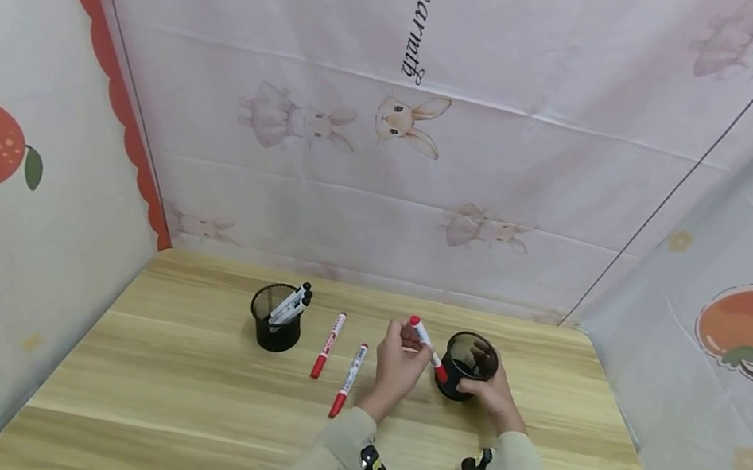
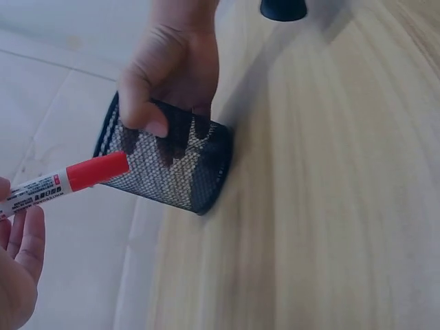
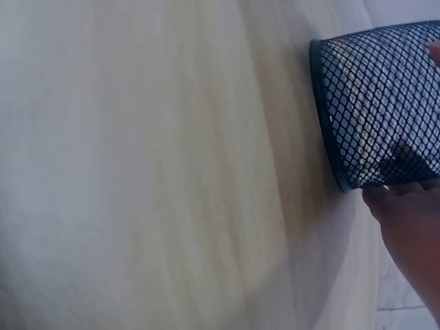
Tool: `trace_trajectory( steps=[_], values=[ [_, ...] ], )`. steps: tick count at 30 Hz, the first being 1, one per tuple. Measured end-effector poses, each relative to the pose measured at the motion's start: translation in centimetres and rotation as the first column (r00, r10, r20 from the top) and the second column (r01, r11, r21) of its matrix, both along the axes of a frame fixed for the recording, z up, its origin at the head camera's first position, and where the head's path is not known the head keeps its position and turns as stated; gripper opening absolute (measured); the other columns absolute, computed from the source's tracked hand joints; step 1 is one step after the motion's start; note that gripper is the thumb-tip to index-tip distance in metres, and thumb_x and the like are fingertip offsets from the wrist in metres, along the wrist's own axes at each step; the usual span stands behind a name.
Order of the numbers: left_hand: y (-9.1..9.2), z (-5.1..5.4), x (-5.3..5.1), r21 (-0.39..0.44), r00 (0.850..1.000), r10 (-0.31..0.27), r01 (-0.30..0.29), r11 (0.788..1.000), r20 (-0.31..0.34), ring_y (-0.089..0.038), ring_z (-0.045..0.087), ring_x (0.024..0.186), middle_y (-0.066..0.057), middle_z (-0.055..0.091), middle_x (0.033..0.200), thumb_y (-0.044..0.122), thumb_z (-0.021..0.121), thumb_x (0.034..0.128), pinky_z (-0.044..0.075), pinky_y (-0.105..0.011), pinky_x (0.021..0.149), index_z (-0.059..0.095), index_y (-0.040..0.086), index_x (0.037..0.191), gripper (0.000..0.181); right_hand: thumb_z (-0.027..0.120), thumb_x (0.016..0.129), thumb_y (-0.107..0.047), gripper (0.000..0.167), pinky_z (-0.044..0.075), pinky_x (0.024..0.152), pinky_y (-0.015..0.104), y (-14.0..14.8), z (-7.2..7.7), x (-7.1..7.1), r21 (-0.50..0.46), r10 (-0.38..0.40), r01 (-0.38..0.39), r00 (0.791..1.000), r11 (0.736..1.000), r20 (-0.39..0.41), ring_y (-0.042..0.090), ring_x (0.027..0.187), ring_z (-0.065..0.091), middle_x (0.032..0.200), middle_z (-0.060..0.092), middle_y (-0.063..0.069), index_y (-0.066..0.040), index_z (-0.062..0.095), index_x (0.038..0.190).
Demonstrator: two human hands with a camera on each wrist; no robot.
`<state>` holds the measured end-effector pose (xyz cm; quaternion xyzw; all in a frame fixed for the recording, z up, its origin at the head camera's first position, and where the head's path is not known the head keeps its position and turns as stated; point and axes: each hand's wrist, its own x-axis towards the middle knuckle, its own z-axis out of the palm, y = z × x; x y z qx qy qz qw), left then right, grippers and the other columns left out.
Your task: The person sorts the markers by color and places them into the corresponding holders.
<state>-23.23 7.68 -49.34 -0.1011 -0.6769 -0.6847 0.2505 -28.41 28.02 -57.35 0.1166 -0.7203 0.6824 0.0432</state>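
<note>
My left hand (image 1: 397, 370) pinches a red-and-white whiteboard marker (image 1: 429, 344), tilted with its red cap (image 2: 97, 171) toward a black mesh pen cup. This pen cup (image 1: 449, 387) is in the grip of my right hand (image 1: 498, 397), thumb on the near side. The left wrist view shows the cup's mesh wall (image 2: 161, 172) with fingers visible through it, and the marker cap in front of its rim. In the right wrist view, the cup's base (image 3: 330, 117) is near the wooden surface. Whether the base touches the table is unclear.
A second black mesh cup (image 1: 275, 339) stands on the left, holding white pens (image 1: 290, 307) with black ends. Between it and my left hand lie two red-capped markers, one marker (image 1: 330, 343) farther back and another marker (image 1: 350, 380) nearer. Printed cloth walls (image 1: 347, 239) border the wooden table (image 1: 180, 400).
</note>
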Motion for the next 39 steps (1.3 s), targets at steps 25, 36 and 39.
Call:
trace_trajectory(
  steps=[25,36,39],
  values=[
    [0.3,-0.2,-1.3,-0.013,0.999,-0.037,0.037,0.999,0.026,-0.017,0.064,0.074,-0.006,0.064,0.085,-0.003,0.071,0.0762,0.053,-0.028,0.065,0.056,0.003,0.092,0.023,0.065,0.059,0.021,0.088,0.021,0.101,0.058,-1.4,2.5,1.4,0.003,-0.018,0.018,0.997,1.0,0.071,0.049,0.123,0.031,0.128,0.036,0.041,0.009,0.026,0.137],
    [0.4,-0.4,-2.9,-0.174,0.996,-0.089,0.093,0.98,0.03,-0.008,0.061,0.069,0.002,0.065,0.079,0.005,0.073,0.077,0.051,-0.021,0.061,0.062,0.007,0.092,0.02,0.066,0.062,0.019,0.084,0.028,0.099,0.052,-1.5,2.6,1.4,0.041,-0.019,0.017,0.999,0.999,0.045,0.051,0.119,0.034,0.127,0.037,0.042,0.012,0.026,0.136],
    [0.3,-0.3,-3.2,-0.223,0.992,-0.116,0.126,0.967,0.058,-0.006,0.059,0.066,0.003,0.065,0.079,0.008,0.075,0.0777,0.05,-0.021,0.06,0.063,0.008,0.093,0.02,0.066,0.064,0.019,0.084,0.03,0.099,0.05,-1.5,2.6,1.4,0.033,-0.012,0.011,0.999,0.999,0.046,0.049,0.119,0.035,0.128,0.035,0.042,0.012,0.025,0.136]
  ],
)
